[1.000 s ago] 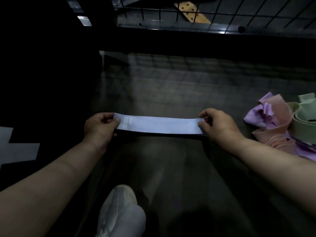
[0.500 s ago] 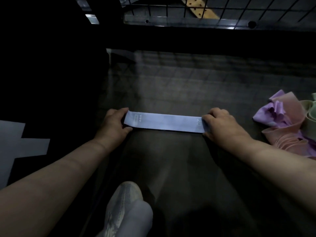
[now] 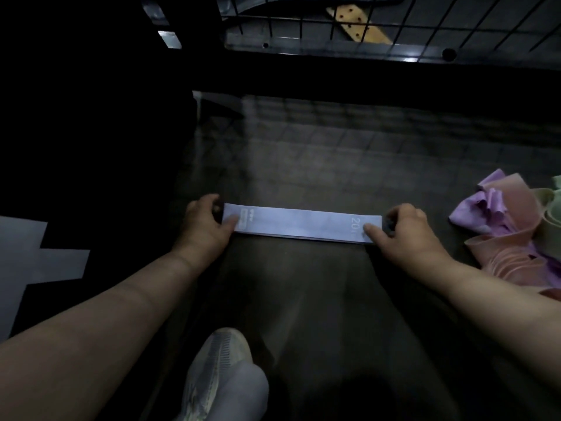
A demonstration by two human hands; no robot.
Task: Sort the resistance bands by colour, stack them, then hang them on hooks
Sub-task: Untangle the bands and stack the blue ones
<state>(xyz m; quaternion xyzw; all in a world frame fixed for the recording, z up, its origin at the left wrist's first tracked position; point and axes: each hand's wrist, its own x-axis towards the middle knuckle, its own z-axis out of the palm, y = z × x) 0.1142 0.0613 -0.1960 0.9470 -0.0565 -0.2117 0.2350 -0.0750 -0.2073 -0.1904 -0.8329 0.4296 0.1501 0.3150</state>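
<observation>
A pale blue resistance band (image 3: 303, 223) lies flat and stretched out on the dark table (image 3: 318, 153), with more layers showing at its near edge. My left hand (image 3: 203, 226) pinches its left end, thumb on top. My right hand (image 3: 400, 229) pinches its right end beside the printed "20". A loose heap of purple (image 3: 482, 208), pink (image 3: 510, 262) and pale green (image 3: 549, 214) bands sits at the table's right edge.
A wire grid panel (image 3: 394, 22) stands behind the table, with a perforated wooden strip (image 3: 358, 24) behind it. My shoe (image 3: 221, 375) shows below the table's near edge. White floor markings (image 3: 33, 256) lie at the left.
The blue band has gone from held slightly raised to lying flat on the table, a little farther from me. Both hands stay on its ends.
</observation>
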